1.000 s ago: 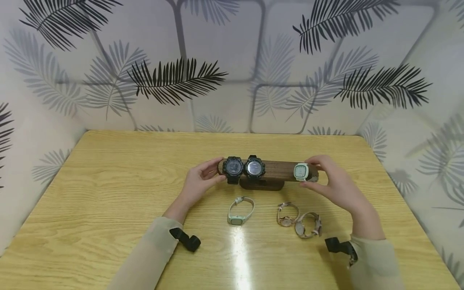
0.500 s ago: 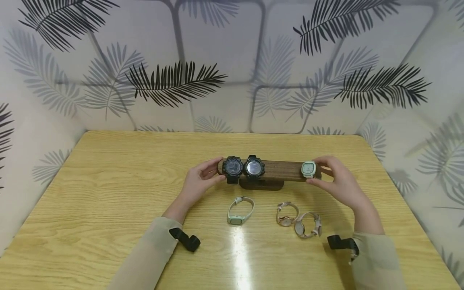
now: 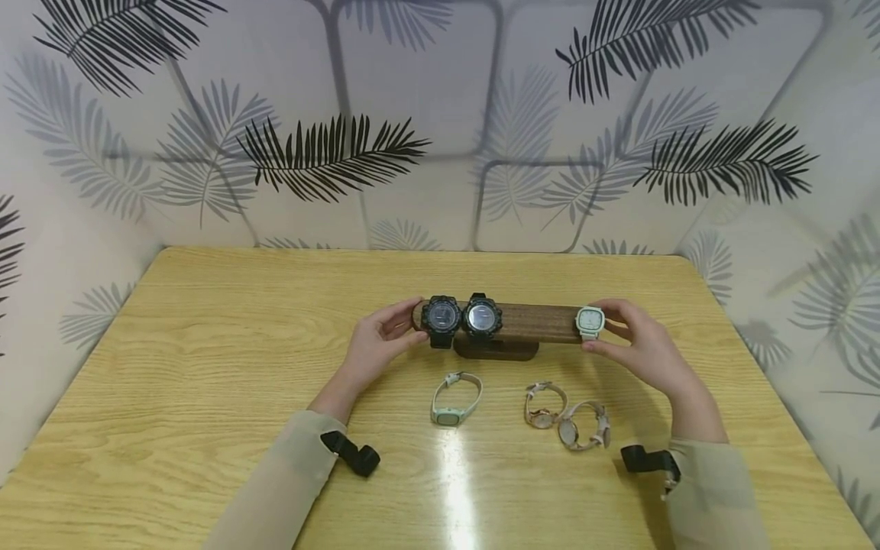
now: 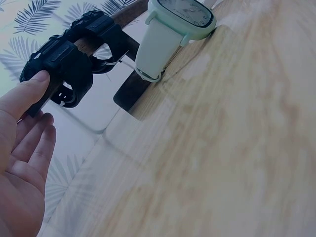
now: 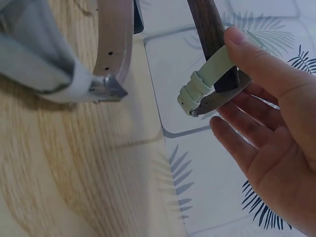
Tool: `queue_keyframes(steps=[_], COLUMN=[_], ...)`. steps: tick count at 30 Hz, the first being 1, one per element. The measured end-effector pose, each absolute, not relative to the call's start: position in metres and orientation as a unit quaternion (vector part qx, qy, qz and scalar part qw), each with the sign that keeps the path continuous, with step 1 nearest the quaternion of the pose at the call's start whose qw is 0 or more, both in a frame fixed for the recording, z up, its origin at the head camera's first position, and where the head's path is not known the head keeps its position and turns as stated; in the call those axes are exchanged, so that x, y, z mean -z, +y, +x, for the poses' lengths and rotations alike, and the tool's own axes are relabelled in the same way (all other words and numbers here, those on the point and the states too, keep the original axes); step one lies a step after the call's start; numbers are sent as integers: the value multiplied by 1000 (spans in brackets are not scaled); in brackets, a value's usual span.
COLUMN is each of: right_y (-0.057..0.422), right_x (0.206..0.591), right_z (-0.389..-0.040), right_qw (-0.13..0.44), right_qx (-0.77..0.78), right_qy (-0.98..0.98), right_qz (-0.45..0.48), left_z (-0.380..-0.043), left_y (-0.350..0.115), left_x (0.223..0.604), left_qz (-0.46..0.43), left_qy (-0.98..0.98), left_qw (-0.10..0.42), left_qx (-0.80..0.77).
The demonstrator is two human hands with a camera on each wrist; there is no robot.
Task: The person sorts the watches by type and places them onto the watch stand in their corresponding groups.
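A dark wooden watch stand [image 3: 535, 324] with a crossbar stands on the table. My left hand [image 3: 376, 336] holds the bar's left end, its thumb beside the outer black digital watch [image 3: 441, 315]. A second black watch [image 3: 483, 318] sits right next to that one. At the bar's right end, my right hand [image 3: 642, 347] pinches a mint-green watch [image 3: 590, 321] whose face points up. In the right wrist view, the mint strap [image 5: 217, 66] loops round the end of the bar, thumb on it and fingers behind.
In front of the stand, another mint-green watch [image 3: 448, 416] lies on the wooden table [image 3: 241, 344]. Two pale-strapped watches, one rose-gold [image 3: 543, 418] and one with a round face [image 3: 569, 432], lie to its right. A leaf-patterned backdrop [image 3: 426, 198] rises behind the table.
My right hand has slid the mint-green watch rightward along the bar to its end. The left hand and the watches on the table have stayed put.
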State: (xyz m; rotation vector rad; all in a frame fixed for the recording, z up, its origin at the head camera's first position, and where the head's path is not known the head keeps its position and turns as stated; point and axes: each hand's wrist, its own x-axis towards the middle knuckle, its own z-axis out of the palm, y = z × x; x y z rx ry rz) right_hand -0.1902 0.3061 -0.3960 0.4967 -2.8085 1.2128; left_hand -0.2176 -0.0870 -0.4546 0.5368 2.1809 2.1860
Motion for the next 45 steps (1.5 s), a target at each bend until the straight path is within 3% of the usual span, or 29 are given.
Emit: queue_keyframes(steps=[11,32,39,45], right_y=[305,303,293,282], right_x=[402,393,382,375], right_z=[-190,-196,-200,-200], right_qw=[3,-22,-55,-50], right_qx=[-377,-307,-264,-233], right_qy=[-917,-933,-939,-943], right_qz=[130,186,213,230], left_z=[-216,-212,-199,-200], left_y=[-86,-83,-83,-84], left_x=[456,458,432,432], left_qz=[171,166,154,145], left_qy=[695,695,705,702], left_qw=[6,10,18,20], left_qx=[-698,-700,-692,-697])
